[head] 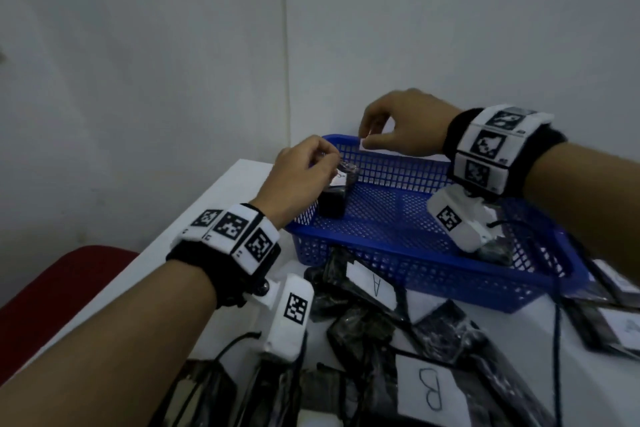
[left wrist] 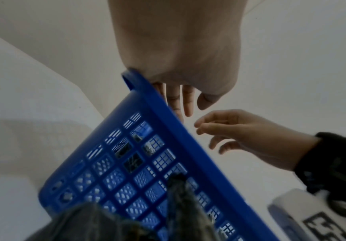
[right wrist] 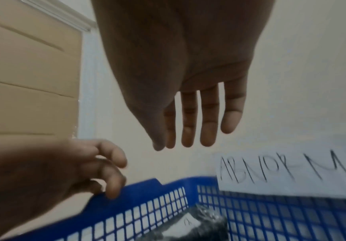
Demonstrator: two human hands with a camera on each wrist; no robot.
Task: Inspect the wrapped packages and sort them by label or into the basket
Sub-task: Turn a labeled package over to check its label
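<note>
A blue mesh basket [head: 419, 258] stands at the back of the white table, with a paper label reading "ABNORMA…" [right wrist: 291, 172] on its far wall. A black wrapped package [head: 332, 199] with a small white label leans against the basket's left wall inside; the same package [right wrist: 205, 223] shows below both hands. My left hand [head: 329, 158] hovers just above it, fingers loosely curled, one fingertip [right wrist: 112, 194] touching the rim, holding nothing. My right hand [head: 367, 135] hangs over the far rim, its fingers [right wrist: 188, 130] straight and empty. A second dark package [head: 495, 250] lies in the basket's near right corner.
Several black wrapped packages lie on the table in front of the basket, one labelled A [head: 372, 282], one labelled B [head: 429, 388], more at the right edge [head: 620, 322]. Black cables [head: 557, 340] run across them. A red chair [head: 62, 288] stands left. White walls close behind.
</note>
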